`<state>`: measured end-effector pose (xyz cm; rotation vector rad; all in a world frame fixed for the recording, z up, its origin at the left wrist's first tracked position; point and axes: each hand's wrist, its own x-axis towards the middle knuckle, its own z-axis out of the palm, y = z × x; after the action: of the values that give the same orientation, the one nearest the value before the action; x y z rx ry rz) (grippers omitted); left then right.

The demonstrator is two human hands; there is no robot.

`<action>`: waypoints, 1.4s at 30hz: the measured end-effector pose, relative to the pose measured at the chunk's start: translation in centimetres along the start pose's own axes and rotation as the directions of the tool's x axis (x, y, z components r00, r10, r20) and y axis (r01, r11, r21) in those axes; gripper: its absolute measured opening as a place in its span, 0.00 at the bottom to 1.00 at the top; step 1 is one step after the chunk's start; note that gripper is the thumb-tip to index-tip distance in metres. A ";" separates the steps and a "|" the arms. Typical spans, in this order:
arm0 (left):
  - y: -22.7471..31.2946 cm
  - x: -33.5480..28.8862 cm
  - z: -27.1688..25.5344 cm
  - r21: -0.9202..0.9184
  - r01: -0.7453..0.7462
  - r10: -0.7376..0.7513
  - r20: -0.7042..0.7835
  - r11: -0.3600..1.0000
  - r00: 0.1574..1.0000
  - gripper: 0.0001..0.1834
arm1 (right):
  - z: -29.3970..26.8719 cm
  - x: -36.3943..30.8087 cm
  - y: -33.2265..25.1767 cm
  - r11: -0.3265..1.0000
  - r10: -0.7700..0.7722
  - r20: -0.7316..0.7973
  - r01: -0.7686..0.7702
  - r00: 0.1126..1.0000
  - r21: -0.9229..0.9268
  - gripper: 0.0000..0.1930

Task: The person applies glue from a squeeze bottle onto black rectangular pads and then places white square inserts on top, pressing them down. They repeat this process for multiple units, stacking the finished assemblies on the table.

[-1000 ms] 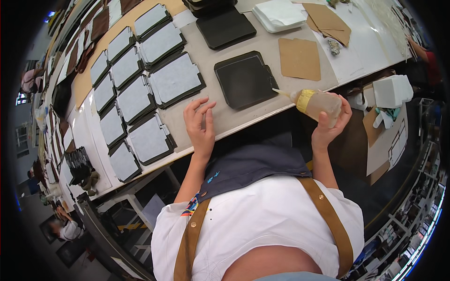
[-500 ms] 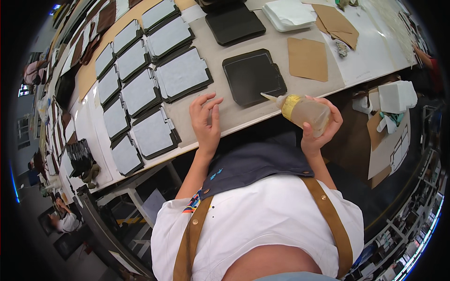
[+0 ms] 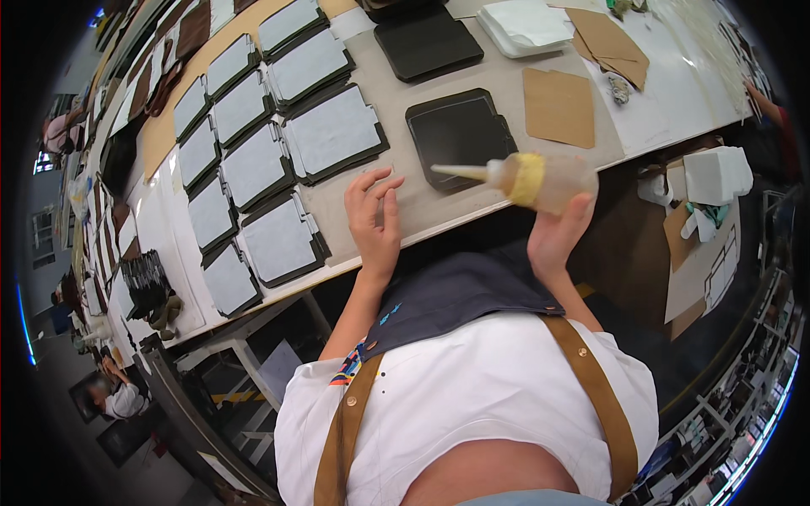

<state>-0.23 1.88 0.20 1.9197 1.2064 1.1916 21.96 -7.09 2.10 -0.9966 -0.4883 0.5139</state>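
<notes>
My right hand grips a translucent squeeze bottle with a yellow band and a long pale nozzle. The bottle lies nearly level, its nozzle pointing left over the near edge of a black notched panel. That panel rests flat on the table. My left hand hovers by the table edge, fingers loosely apart and holding nothing. It is nearest to the stacks of black panels topped with light grey sheets on its left.
Behind the black panel sit a stack of black panels, a white sheet stack and brown card pieces. The table's front edge runs close to my apron. Below right is a white foam block. Another person works at far left.
The bottle has turned from a slant to nearly level, its nozzle swinging a little to the left. My right hand has tilted with it. The left hand has hardly moved.
</notes>
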 end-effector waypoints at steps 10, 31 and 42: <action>0.0 0.1 0.1 -0.018 -0.001 0.001 0.017 1.000 1.000 0.09 | -14.1 12.1 2.5 0.763 -0.287 -0.302 0.027 0.909 -0.645 0.31; 0.8 0.7 -0.1 -0.025 -0.033 0.032 -0.014 0.999 0.999 0.09 | 4.7 26.9 5.7 0.264 0.028 0.592 0.565 0.805 -0.781 0.09; 4.6 18.6 15.0 -0.033 -0.568 0.556 0.261 0.822 0.789 0.19 | 3.9 31.9 4.8 0.552 0.455 0.597 0.316 0.661 -0.771 0.14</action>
<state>18.72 16.60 4.45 2.4819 0.5271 1.1361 43.57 17.06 4.51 -1.7456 -1.5992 0.8117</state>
